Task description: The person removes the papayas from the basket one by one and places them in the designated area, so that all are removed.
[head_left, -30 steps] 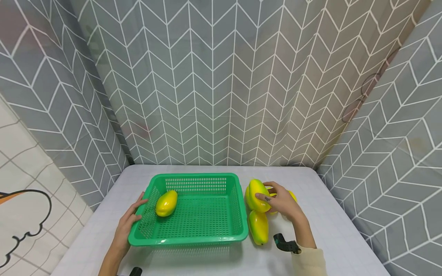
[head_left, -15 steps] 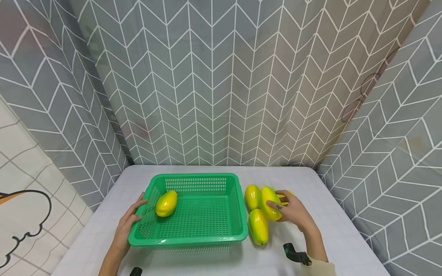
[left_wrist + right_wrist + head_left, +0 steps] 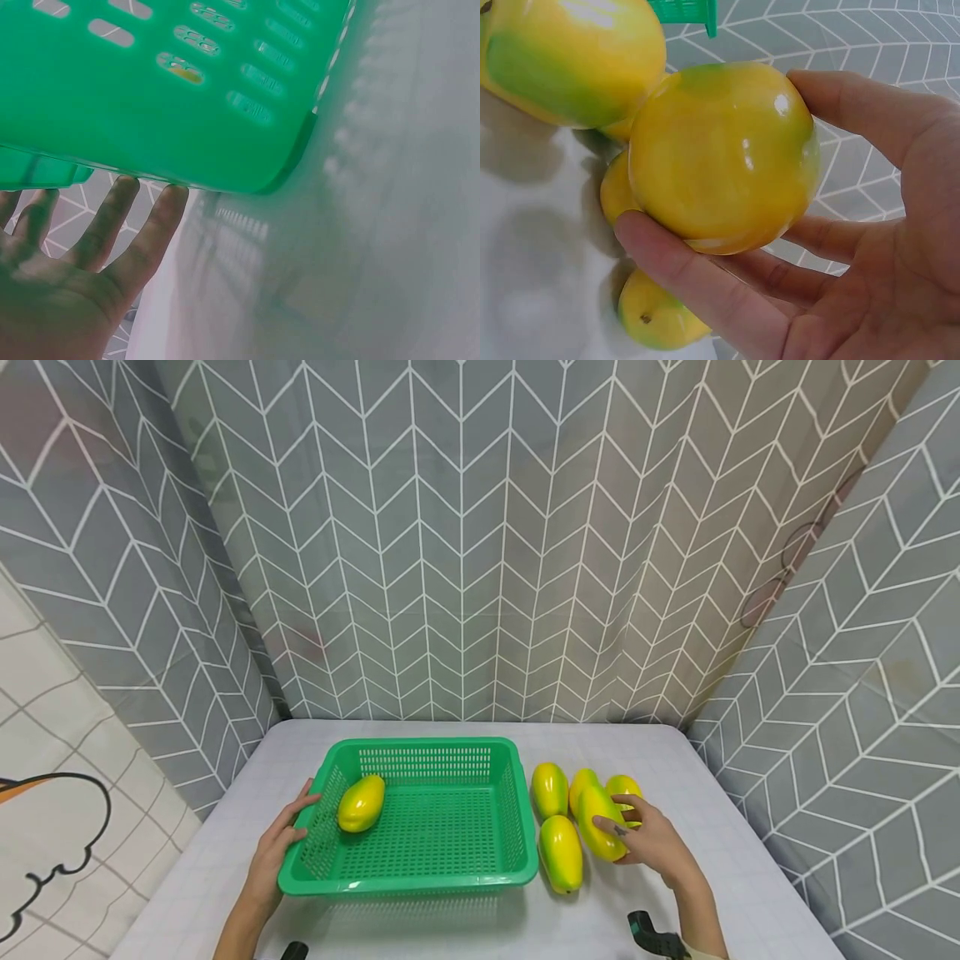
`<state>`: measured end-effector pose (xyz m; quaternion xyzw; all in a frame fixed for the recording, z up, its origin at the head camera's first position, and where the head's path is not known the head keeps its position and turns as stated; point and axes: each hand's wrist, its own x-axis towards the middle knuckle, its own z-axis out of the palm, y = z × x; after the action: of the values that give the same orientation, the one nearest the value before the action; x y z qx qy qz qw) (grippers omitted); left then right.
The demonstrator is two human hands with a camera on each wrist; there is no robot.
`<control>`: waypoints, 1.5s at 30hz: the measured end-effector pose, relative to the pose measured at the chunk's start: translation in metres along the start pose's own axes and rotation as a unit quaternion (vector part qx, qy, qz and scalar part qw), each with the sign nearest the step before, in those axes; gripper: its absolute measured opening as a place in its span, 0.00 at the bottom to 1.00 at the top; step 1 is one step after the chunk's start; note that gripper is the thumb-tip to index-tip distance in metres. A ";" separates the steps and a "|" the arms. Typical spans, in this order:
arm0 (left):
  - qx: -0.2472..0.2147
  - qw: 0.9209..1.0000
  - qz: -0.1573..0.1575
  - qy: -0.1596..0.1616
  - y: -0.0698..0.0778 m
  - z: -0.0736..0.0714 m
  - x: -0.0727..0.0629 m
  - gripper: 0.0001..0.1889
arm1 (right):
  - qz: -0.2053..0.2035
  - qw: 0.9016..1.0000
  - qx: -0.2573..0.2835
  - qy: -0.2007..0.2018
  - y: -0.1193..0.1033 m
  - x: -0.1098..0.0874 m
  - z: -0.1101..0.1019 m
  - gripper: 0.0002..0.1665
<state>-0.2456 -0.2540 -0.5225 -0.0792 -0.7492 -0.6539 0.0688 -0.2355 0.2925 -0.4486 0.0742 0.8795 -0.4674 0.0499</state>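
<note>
My right hand (image 3: 655, 842) holds a yellow-green papaya (image 3: 597, 822), thumb on one side and fingers on the other. In the right wrist view the held papaya (image 3: 724, 157) shows its rounded end between the spread fingertips. Several more papayas lie close by: one at the front (image 3: 561, 854), one at the back left (image 3: 550, 790) and others partly hidden behind the held one. My left hand (image 3: 272, 852) touches the left side of a green plastic basket (image 3: 408, 884), its fingers fairly straight against the rim in the left wrist view. One papaya (image 3: 362, 803) lies inside, toward the left.
The basket stands on a table with a white cloth (image 3: 405, 935), its right wall close to the loose papayas. Grey patterned curtains (image 3: 465, 568) rise behind the table and at both sides. A black wrist camera mount (image 3: 654, 935) sits below my right hand.
My right hand has carried the papaya rightward and toward me, away from the basket, uncovering papayas behind it. The left hand and the basket have stayed in place.
</note>
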 end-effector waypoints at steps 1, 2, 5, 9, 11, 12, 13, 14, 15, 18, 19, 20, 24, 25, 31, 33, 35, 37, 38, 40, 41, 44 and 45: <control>0.001 1.000 -0.001 0.000 0.000 0.000 0.000 0.28 | 0.002 1.000 -0.001 0.002 0.002 -0.001 0.000 0.51; 0.002 1.000 -0.001 0.000 0.000 0.000 0.000 0.28 | 0.007 1.000 -0.002 0.003 0.004 -0.001 0.001 0.51; 0.004 1.000 -0.002 0.000 0.000 0.001 -0.001 0.28 | 0.016 1.000 -0.003 0.008 0.010 -0.004 0.002 0.52; 0.005 1.000 -0.003 0.002 0.001 0.001 -0.001 0.28 | 0.024 1.000 0.004 0.008 0.018 -0.009 0.004 0.52; 0.006 1.000 -0.003 0.002 0.001 0.001 -0.001 0.28 | 0.026 1.000 0.007 0.007 0.021 -0.011 0.006 0.52; 0.007 1.000 -0.002 0.002 0.001 0.001 -0.001 0.28 | 0.028 1.000 0.007 0.007 0.022 -0.011 0.007 0.52; 0.008 1.000 -0.002 0.002 0.001 0.001 -0.001 0.28 | 0.029 1.000 0.008 0.007 0.023 -0.012 0.007 0.52; 0.008 1.000 -0.001 0.002 0.001 0.001 -0.001 0.28 | 0.031 0.999 0.008 0.007 0.024 -0.012 0.008 0.52; 0.008 1.000 0.000 0.002 0.001 0.001 -0.001 0.28 | 0.033 0.999 0.009 0.006 0.024 -0.013 0.009 0.52; 0.009 1.000 0.001 0.001 0.001 0.001 -0.001 0.28 | 0.037 0.999 0.008 0.006 0.027 -0.014 0.011 0.52; 0.009 1.000 0.001 0.002 0.001 0.001 -0.001 0.28 | 0.039 0.999 0.008 0.006 0.027 -0.015 0.012 0.52; 0.008 1.000 0.000 0.002 0.001 0.001 -0.001 0.28 | 0.041 0.999 0.006 0.006 0.028 -0.015 0.012 0.52; 0.007 1.000 -0.004 0.001 0.001 0.001 -0.001 0.28 | 0.049 0.999 -0.013 0.009 0.028 -0.015 0.015 0.53; 0.007 1.000 -0.005 0.002 0.001 0.001 0.000 0.28 | 0.050 0.999 -0.019 0.010 0.028 -0.015 0.016 0.53; 0.005 1.000 -0.012 0.001 0.000 0.001 0.000 0.28 | 0.041 0.997 -0.062 0.014 0.034 -0.013 0.019 0.52; 0.004 1.000 -0.011 0.000 -0.001 0.000 0.000 0.28 | 0.038 0.996 -0.073 0.015 0.036 -0.012 0.020 0.52; 0.002 1.000 -0.010 0.000 -0.001 0.000 0.000 0.28 | 0.037 0.996 -0.083 0.017 0.038 -0.012 0.020 0.53; 0.002 1.000 -0.010 0.000 -0.001 0.000 0.000 0.28 | 0.036 0.996 -0.080 0.018 0.038 -0.012 0.021 0.53; 0.001 1.000 -0.010 0.000 -0.001 0.000 0.000 0.28 | 0.035 0.996 -0.076 0.019 0.038 -0.012 0.021 0.52; 0.001 1.000 -0.009 0.000 0.000 0.000 0.000 0.28 | 0.035 0.997 -0.069 0.020 0.037 -0.013 0.021 0.52; 0.001 1.000 -0.008 0.000 0.000 0.000 0.000 0.28 | 0.035 0.997 -0.066 0.020 0.036 -0.013 0.021 0.52; 0.004 1.000 -0.008 0.001 -0.001 0.001 0.000 0.28 | 0.040 0.997 -0.064 0.021 0.036 -0.013 0.022 0.52; 0.005 1.000 -0.008 0.001 -0.001 0.001 0.000 0.28 | 0.041 0.997 -0.064 0.021 0.037 -0.013 0.022 0.52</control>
<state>-0.2454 -0.2534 -0.5235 -0.0724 -0.7529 -0.6509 0.0649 -0.2155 0.2933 -0.4889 0.1162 0.9047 -0.4062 0.0554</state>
